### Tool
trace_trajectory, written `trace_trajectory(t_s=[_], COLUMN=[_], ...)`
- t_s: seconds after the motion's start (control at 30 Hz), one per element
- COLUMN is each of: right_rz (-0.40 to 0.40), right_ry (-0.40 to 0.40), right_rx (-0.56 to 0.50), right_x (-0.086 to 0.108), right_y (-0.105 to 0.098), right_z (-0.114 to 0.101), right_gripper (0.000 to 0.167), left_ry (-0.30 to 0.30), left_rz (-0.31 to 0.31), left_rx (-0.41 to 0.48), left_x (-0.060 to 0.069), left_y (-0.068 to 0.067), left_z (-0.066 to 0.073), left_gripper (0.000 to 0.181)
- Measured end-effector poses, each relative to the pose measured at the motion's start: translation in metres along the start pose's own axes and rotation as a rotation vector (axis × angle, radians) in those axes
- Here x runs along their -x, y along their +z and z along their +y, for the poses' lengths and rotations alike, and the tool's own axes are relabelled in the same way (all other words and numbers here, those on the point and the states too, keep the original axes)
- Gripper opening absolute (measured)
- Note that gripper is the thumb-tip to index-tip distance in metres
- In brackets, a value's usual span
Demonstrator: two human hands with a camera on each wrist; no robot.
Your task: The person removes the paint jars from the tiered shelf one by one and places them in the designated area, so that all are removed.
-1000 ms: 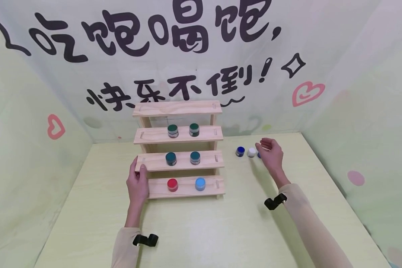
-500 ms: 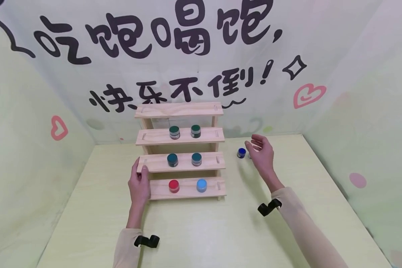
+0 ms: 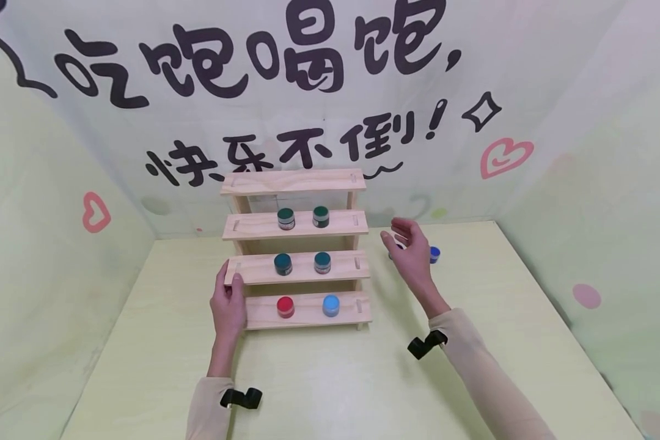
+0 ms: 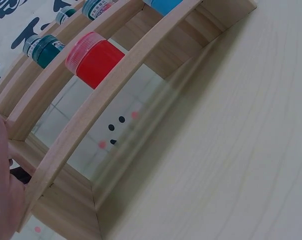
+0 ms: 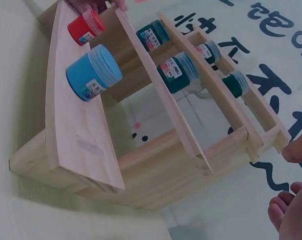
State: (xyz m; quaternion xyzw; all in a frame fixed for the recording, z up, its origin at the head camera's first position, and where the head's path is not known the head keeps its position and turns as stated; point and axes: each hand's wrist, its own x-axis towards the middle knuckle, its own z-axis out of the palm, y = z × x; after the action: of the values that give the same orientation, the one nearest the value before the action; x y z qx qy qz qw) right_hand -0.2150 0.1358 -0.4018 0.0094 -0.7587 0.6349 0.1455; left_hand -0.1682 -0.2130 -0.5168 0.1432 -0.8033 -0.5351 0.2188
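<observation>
My left hand [image 3: 228, 305] grips the left end of a four-tier wooden display rack [image 3: 297, 273], thumb on the second shelf from the bottom. A red paint jar [image 3: 285, 307] and a light blue paint jar [image 3: 331, 305] stand on the lowest shelf. Two teal jars [image 3: 283, 264] sit one shelf up, and two dark green jars [image 3: 286, 219] above those. To the rack's right, my right hand [image 3: 411, 253] hovers over the table, fingers loosely bent and apart from the thumb, with nothing seen between them. It mostly covers a dark blue jar [image 3: 399, 247]; a blue jar [image 3: 435, 254] shows beside it.
The pale wooden table [image 3: 319, 379] stretches in front of the rack. A printed cloth backdrop [image 3: 198, 122] with large black characters hangs close behind, and similar cloth walls [image 3: 599, 183] flank the table.
My right hand has moved left toward the rack, uncovering the blue jar and now hiding the white jar and most of the dark blue one. My left hand keeps its grip.
</observation>
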Motion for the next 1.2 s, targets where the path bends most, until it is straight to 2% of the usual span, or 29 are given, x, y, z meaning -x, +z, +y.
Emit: trace_trajectory(t_s=[0.2,0.47,0.63,0.87,1.2], right_rz=[-0.013,-0.031,-0.052,-0.085,-0.158], right_ry=[-0.033,-0.119,-0.133,-0.092,-0.086], right_rx=[0.006,-0.042,-0.048,-0.031,-0.005], right_x=[0.005,0.007,0.000,-0.015,-0.022], right_y=[0.015,0.032,0.044,0.060,0.076], right_z=[-0.017,-0.035,-0.031,-0.013,-0.021], right_gripper=[0.047,0.048,0.049,0.052,0.053], left_ry=[-0.002,-0.012,-0.009,0.007,0.007], left_rz=[-0.012,-0.018,-0.018,-0.014,-0.006], left_rx=[0.005,0.008,0.011,0.010,0.015], left_x=[0.000,0.001,0.000,0.001,0.001], left_y=[0.000,-0.001,-0.001,-0.001,0.000], left_z=[-0.001,-0.003,-0.003,-0.001,0.001], left_gripper=[0.050,0.051,0.051,0.050,0.049])
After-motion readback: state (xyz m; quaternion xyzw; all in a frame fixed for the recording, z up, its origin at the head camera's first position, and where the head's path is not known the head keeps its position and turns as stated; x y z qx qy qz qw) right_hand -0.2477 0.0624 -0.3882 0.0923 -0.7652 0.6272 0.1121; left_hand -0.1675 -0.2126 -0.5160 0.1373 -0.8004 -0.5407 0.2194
